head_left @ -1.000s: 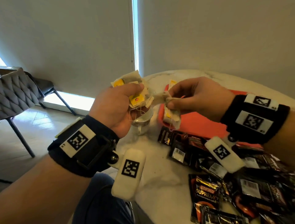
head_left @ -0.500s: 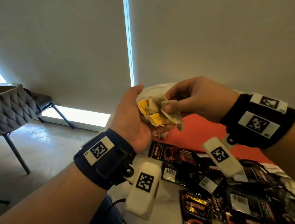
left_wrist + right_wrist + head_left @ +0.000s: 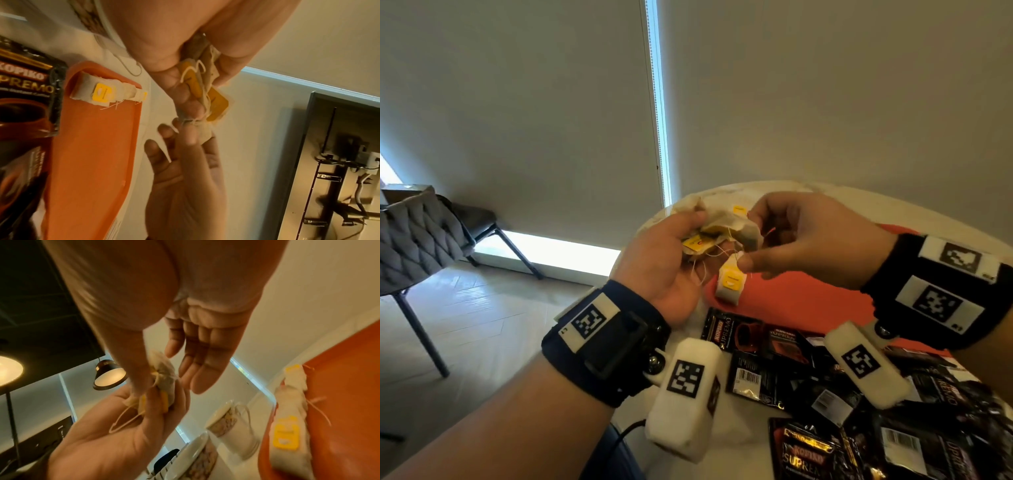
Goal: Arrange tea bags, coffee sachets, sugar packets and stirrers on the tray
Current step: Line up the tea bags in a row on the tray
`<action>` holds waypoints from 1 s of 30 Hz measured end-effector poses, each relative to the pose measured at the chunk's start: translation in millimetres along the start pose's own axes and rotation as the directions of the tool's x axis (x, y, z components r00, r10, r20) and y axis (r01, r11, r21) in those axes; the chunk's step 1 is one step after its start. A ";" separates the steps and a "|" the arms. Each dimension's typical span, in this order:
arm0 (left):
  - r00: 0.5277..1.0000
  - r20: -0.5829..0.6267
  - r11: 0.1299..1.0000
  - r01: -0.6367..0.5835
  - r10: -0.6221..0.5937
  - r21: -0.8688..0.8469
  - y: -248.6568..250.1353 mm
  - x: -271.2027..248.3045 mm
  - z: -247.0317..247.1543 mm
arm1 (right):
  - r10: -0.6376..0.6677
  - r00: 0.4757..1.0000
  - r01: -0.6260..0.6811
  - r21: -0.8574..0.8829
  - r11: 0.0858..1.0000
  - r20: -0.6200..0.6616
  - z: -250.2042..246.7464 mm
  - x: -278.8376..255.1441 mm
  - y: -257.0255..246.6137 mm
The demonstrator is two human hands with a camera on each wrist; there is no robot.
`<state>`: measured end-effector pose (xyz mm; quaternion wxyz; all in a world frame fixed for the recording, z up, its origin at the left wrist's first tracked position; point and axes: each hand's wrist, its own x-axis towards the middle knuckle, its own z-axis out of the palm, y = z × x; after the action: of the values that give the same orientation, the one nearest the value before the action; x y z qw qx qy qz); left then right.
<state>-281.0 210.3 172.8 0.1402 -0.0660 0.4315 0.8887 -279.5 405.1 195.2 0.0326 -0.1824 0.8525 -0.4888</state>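
Far left: grey chair [image 3: 412,236] on the floor. Left of centre: left hand [image 3: 671,260] raised above the table [image 3: 726,445] edge, fingers curled round a bunch of tea bags [image 3: 726,229] with yellow tags. Centre: orange tray [image 3: 801,301] below, two tea bags already on it [image 3: 98,94]. Right of centre: right hand [image 3: 804,240], thumb and forefinger pinching one bag [image 3: 164,369] of the bunch, other fingers extended. Near right: black coffee sachets [image 3: 859,428] heaped on the table.
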 end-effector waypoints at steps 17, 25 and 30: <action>0.997 -0.063 0.998 -0.043 0.040 -0.049 16.3 7.4 -7.2 | 0.132 0.930 0.027 0.423 0.906 -0.343 -10.8 39.2 17.5; 0.992 -0.028 0.991 -0.118 0.120 0.067 39.5 20.8 -7.8 | 0.405 0.860 -0.261 0.415 0.872 -0.310 -30.2 75.5 69.1; 0.990 -0.048 0.988 -0.130 0.134 0.084 54.0 41.7 -6.9 | 0.452 0.819 -0.316 0.379 0.870 -0.354 -34.8 121.1 94.9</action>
<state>-337.3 181.2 199.1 0.0721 -0.0552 0.4742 0.8757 -427.0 435.4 147.9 -0.0303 0.1153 0.7718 -0.6246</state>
